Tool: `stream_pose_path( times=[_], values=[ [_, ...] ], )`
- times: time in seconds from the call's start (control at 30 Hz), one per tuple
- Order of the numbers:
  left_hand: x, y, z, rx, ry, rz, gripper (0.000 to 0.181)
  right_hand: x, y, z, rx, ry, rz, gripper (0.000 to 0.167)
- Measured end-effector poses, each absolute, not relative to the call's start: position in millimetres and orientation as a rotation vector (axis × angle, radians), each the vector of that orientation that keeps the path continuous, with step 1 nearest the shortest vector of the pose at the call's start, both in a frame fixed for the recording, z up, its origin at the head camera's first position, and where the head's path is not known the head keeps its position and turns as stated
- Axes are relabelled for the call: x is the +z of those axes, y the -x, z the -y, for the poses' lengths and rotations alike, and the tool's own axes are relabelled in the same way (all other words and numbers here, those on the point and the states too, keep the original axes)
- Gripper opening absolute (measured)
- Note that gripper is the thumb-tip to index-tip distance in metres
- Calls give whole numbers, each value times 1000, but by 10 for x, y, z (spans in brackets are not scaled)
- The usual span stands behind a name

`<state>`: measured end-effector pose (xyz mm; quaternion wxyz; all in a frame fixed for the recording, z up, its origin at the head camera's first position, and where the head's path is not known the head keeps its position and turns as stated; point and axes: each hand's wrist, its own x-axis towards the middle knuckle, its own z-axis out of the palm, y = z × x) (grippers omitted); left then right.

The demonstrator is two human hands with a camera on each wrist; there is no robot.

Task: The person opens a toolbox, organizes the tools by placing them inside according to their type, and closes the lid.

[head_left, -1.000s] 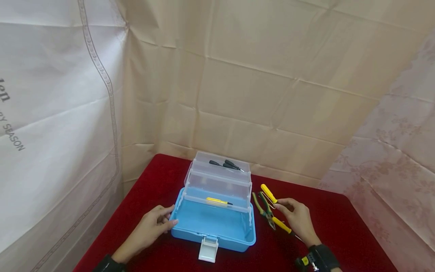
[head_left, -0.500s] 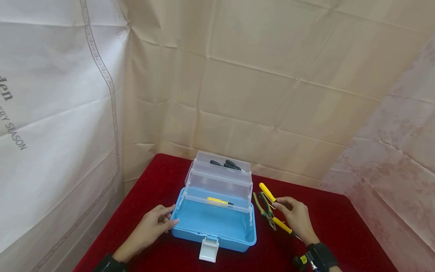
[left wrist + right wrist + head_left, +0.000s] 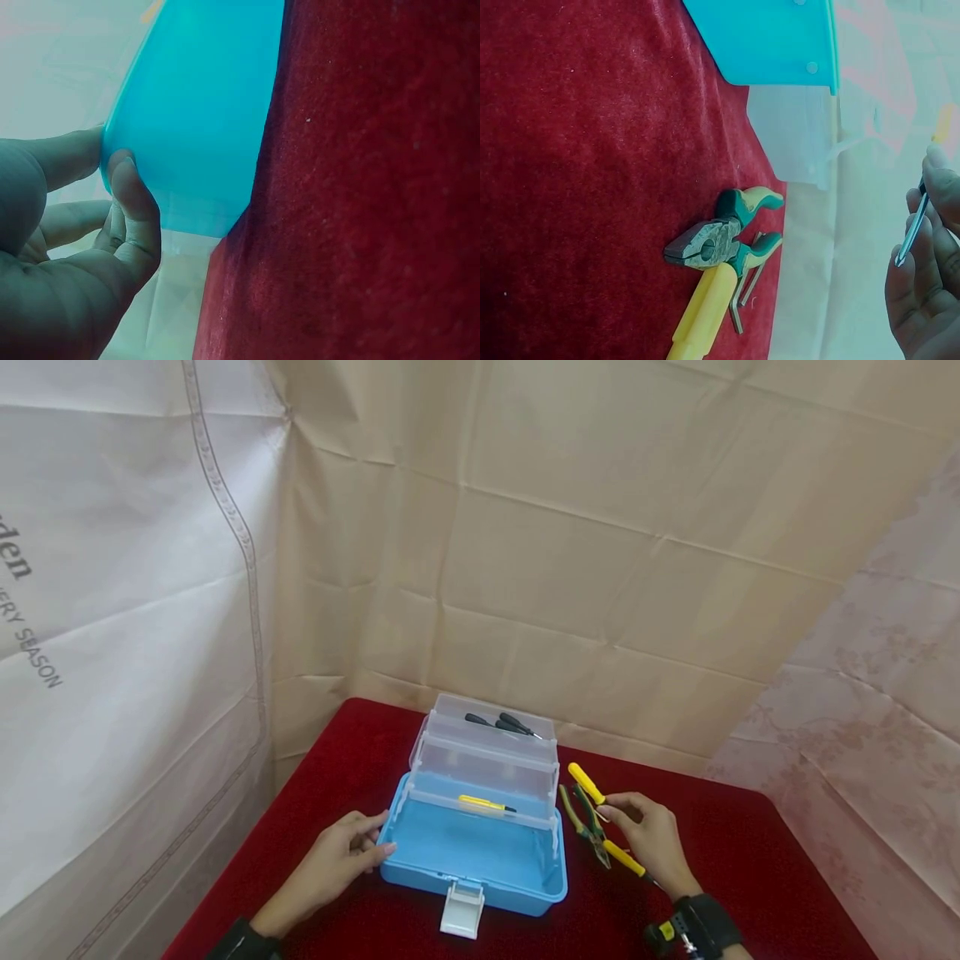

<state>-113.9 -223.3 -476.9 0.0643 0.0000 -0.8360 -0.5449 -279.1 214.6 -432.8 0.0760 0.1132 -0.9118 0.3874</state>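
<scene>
In the head view a light-blue toolbox point(image 3: 517, 900) stands with its tiered clear trays raised. My left hand point(image 3: 333, 858) pinches its left rim between thumb and fingers; the left wrist view shows this grip on the blue wall point(image 3: 195, 112). To the box's right, my right hand point(image 3: 652, 843) holds a screwdriver by its yellow handle point(image 3: 585, 782); the metal shaft point(image 3: 913, 229) points back along the palm in the right wrist view. Below that hand lie combination pliers point(image 3: 712, 244), a second yellow-handled screwdriver point(image 3: 705, 307) and bent metal hex keys point(image 3: 739, 304).
A yellow screwdriver point(image 3: 483, 802) lies in the lowest clear tray. Several black-handled screwdrivers point(image 3: 510, 723) sit in the upper part. A white latch point(image 3: 462, 910) hangs open at the front. Red cloth point(image 3: 720, 835) covers the table; fabric sheets point(image 3: 555, 543) hang around it.
My right hand has shifted slightly left, towards the toolbox, with the screwdriver. My left hand keeps its grip on the rim. The head view has drifted a little.
</scene>
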Motion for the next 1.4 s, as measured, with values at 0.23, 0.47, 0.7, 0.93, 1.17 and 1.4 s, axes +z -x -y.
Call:
stream_pose_path(
  times=[0.23,0.47,0.7,0.93,1.17,1.4],
  values=[
    [-4767,1131,2237,-1644,-10,2535,60,-4314,2770,-2108,1137,-356,2735,25],
    [-4758,1110,2237,-1628,-17,2541,60,-4339,2772,-2090,1122,-366,2724,24],
    [-4764,1117,2238,-1631,-17,2534,59,-4335,2772,-2064,1122,-381,2711,22],
    [-4761,1119,2234,-1649,-10,2525,60,-4332,2774,-2022,1138,-398,2706,24],
    [-4755,1125,2229,-1649,-19,2526,60,-4321,2791,-1968,1117,-423,2694,22],
    [-4741,1108,2225,-1655,-14,2523,60,-4314,2787,-1962,1126,-420,2698,24]
  ],
)
